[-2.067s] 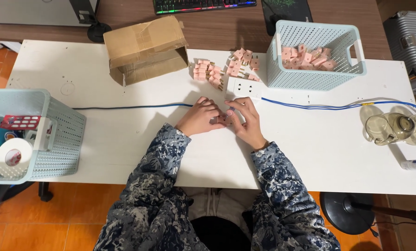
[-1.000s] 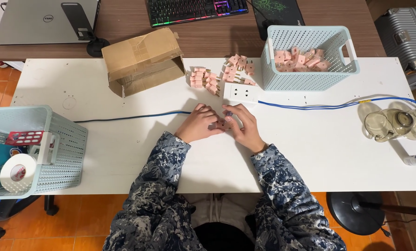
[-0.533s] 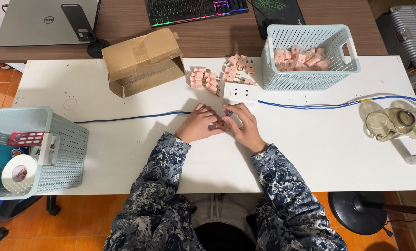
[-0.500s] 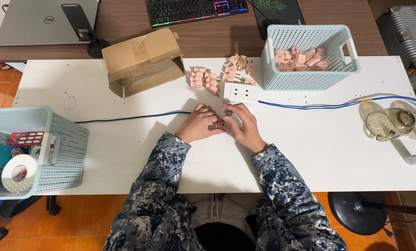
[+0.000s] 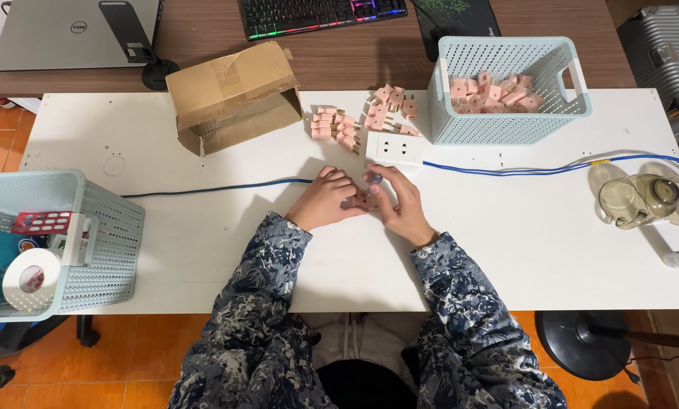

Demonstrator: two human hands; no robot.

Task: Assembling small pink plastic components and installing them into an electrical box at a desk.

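My left hand (image 5: 324, 201) and my right hand (image 5: 400, 204) meet at the middle of the white table (image 5: 506, 242). Together they pinch a small pink plug adapter (image 5: 361, 200), mostly hidden by my fingers. Just beyond them lies a white power strip (image 5: 395, 145) with a blue cable (image 5: 536, 170) running right. Loose pink adapters (image 5: 358, 121) lie in two small heaps behind the strip. More of them fill a pale blue basket (image 5: 506, 125) at the back right.
An open cardboard box (image 5: 233, 95) sits back left. A second pale blue basket (image 5: 104, 235) at the left edge holds a tape roll (image 5: 30, 279) and packets. A glass jug (image 5: 646, 201) lies at the right. Laptop (image 5: 67, 30) and keyboard (image 5: 320, 14) rest on the wooden desk behind.
My hands have stayed together on the adapter with only slight finger movement. The view has shifted a little.
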